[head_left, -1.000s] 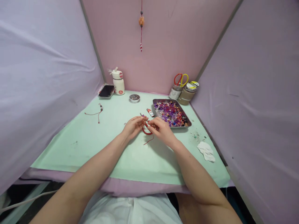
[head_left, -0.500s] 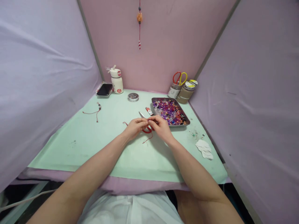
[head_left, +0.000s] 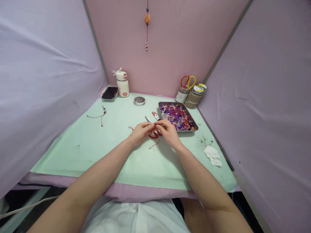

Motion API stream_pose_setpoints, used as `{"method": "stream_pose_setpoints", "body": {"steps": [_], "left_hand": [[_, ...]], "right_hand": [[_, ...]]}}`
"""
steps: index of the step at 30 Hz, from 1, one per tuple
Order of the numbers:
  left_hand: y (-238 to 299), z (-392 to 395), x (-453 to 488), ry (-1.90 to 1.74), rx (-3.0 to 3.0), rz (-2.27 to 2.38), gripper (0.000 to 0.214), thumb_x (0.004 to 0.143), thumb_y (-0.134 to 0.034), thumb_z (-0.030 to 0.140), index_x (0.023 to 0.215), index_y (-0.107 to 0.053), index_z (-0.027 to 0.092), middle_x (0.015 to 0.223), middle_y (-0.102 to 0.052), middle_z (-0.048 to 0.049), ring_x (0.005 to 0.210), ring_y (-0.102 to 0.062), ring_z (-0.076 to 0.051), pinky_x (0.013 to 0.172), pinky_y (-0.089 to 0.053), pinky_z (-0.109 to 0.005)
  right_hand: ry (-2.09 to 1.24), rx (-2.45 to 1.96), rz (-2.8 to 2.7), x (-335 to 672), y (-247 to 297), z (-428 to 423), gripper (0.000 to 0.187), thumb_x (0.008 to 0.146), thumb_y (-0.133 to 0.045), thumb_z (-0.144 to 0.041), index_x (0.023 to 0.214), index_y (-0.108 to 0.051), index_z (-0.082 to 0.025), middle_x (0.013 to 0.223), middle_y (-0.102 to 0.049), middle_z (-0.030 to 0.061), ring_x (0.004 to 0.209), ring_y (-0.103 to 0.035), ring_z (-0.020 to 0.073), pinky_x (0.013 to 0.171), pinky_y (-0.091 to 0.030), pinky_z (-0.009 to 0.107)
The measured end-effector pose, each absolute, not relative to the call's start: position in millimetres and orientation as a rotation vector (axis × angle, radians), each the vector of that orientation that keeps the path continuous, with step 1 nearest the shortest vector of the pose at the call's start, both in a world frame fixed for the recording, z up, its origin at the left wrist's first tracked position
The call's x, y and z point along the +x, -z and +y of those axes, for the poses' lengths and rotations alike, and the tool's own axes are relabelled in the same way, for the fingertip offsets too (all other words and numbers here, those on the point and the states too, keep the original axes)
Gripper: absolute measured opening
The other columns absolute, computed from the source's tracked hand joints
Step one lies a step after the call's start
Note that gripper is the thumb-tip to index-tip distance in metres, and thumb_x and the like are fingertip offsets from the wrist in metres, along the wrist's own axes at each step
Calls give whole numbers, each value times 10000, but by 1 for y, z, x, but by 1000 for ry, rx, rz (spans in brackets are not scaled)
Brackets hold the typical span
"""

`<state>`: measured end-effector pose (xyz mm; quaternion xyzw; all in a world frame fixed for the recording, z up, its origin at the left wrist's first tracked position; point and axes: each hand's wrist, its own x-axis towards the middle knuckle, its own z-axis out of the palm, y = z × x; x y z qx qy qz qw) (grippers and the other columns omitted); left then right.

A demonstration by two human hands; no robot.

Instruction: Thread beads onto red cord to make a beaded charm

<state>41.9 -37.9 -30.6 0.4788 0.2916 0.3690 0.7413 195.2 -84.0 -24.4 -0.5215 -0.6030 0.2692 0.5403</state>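
Observation:
My left hand [head_left: 141, 132] and my right hand [head_left: 168, 131] meet fingertip to fingertip over the table, both closed in a pinch. Between them they hold a thin red cord [head_left: 155, 144], whose loose end curls down below my right fingers. Another bit of red cord shows left of my left hand. Under the hands lie scissors with red handles [head_left: 153, 136], their blades pointing away to the upper left; the hands partly cover them. Just behind is a small red-and-white tube [head_left: 155, 115]. Fine detail at my fingertips is too small to make out.
A metal tray [head_left: 186, 131] of mixed beads sits right of my hands. Farther back stand a white bottle [head_left: 123, 87], a phone [head_left: 109, 93], a round tin [head_left: 139, 101], and jars [head_left: 193, 97]. A beaded cord [head_left: 97, 116] lies left, crumpled tissue [head_left: 213, 156] right.
The whole view has shifted very slightly. My fingertips have moved a little while keeping their pinch on the red cord; everything else on the table stays in place.

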Motion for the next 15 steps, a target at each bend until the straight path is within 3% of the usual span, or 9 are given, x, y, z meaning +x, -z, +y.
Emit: {"method": "stream_pose_setpoints", "body": {"steps": [7, 15], "left_hand": [[31, -37, 41, -807, 1106, 766, 287, 601, -816, 359, 752, -721, 133, 716, -666, -51, 618, -553, -113, 647, -438, -276], [28, -39, 42, -779, 1110, 733, 281, 617, -803, 363, 762, -726, 135, 704, -654, -48, 621, -549, -111, 653, -431, -279]], "right_hand": [[-588, -1269, -1489, 195, 23, -86, 154, 832, -557, -232, 899, -695, -212, 940, -593, 50, 898, -580, 166, 836, -471, 327], [-549, -1284, -1515, 195, 25, -85, 158, 844, -553, -229, 903, -699, -214, 939, -596, 53, 914, -573, 171, 845, -460, 328]]}}
